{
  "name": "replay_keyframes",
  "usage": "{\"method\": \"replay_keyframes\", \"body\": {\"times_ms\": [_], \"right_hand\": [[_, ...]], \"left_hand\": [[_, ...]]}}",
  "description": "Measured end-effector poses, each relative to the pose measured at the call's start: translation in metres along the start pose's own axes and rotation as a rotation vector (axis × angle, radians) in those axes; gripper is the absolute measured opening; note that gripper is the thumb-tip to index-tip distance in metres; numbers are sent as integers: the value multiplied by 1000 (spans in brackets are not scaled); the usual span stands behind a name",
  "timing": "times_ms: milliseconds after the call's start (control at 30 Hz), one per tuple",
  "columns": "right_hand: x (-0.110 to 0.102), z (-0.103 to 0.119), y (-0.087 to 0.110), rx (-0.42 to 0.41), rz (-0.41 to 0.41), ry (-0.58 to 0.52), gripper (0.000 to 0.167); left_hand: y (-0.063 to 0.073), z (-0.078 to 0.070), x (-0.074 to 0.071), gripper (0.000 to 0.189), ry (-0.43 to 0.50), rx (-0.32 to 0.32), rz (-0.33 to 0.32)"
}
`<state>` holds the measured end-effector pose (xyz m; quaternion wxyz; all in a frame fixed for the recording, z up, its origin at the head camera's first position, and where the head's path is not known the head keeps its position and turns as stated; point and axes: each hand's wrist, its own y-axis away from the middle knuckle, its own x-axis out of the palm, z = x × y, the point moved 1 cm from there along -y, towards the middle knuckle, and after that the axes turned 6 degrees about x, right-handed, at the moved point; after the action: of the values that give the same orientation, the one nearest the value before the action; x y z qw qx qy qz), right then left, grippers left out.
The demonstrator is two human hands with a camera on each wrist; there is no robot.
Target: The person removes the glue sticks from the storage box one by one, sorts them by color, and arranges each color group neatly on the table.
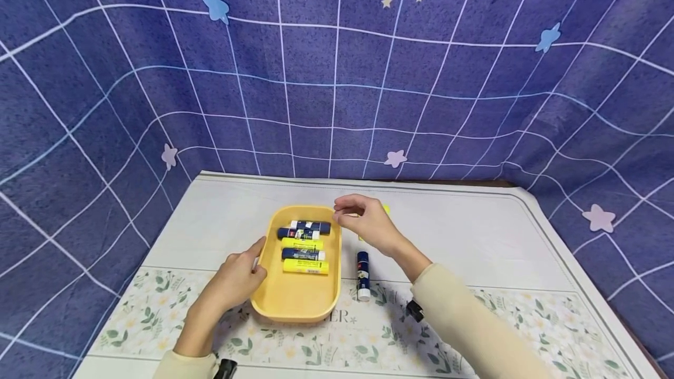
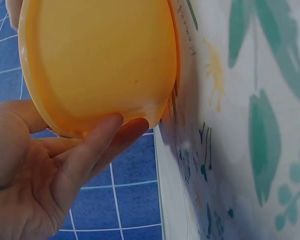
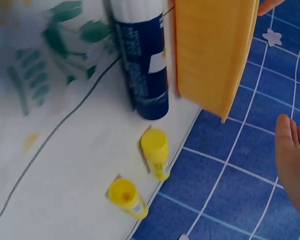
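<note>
On the table, a yellow tray (image 1: 297, 297) holds several navy and yellow glue sticks (image 1: 305, 266) lying crosswise in its upper part. My left hand (image 1: 234, 276) grips the tray's left side, fingers against the outer wall (image 2: 90, 50) and thumb near the rim. By the tray's far right corner my right hand (image 1: 371, 224) hovers with loosely bent fingers and nothing in them. A navy glue stick with a white end (image 1: 363, 276) lies to the right of the tray. Two yellow glue sticks show in the right wrist view, one nearer (image 3: 155, 152) and one farther (image 3: 127, 197); my right hand mostly hides them in the head view.
The table (image 1: 474, 238) has a white cover with a floral band across its front. Behind and beside it hangs a blue grid-patterned cloth (image 1: 337, 75) with stars. A small black object (image 1: 415, 310) shows at the right sleeve, another (image 1: 225, 368) at the left.
</note>
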<state>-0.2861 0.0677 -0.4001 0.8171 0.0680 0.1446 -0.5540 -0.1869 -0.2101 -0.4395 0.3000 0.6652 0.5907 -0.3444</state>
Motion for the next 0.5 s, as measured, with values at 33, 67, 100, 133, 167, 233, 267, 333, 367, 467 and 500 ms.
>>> {"method": "replay_keyframes", "body": {"times_ms": [33,67,100,133,167,233,267,333,367,467,500], "right_hand": [[4,1,-2,-7,12,-4,36],[7,1,-5,-12,22,-6,35],[11,1,-7,-16,32,-4,35],[13,1,-9,-20,46,-1,35],[16,1,-11,-22,60,5,36],[21,0,-14,-18,93,22,36],[24,-1,-15,-13,113,28,36],[27,-3,-18,-4,146,42,36],[29,-4,-19,0,158,47,35],[34,-8,-21,6,200,55,35],[37,-9,-21,1,215,66,34]], "left_hand": [[0,0,0,69,-1,-1,0],[0,0,0,69,-2,-1,0],[0,0,0,69,-3,-2,0],[0,0,0,69,-4,-3,0],[0,0,0,69,-6,-3,0],[0,0,-1,69,-6,-8,-1],[0,0,-1,69,-7,-12,-1],[1,-1,-1,69,-7,-15,-3],[1,-1,-1,69,-8,-17,-3],[1,-1,0,69,-11,-16,-1],[1,-1,0,69,-11,-15,0]]}}
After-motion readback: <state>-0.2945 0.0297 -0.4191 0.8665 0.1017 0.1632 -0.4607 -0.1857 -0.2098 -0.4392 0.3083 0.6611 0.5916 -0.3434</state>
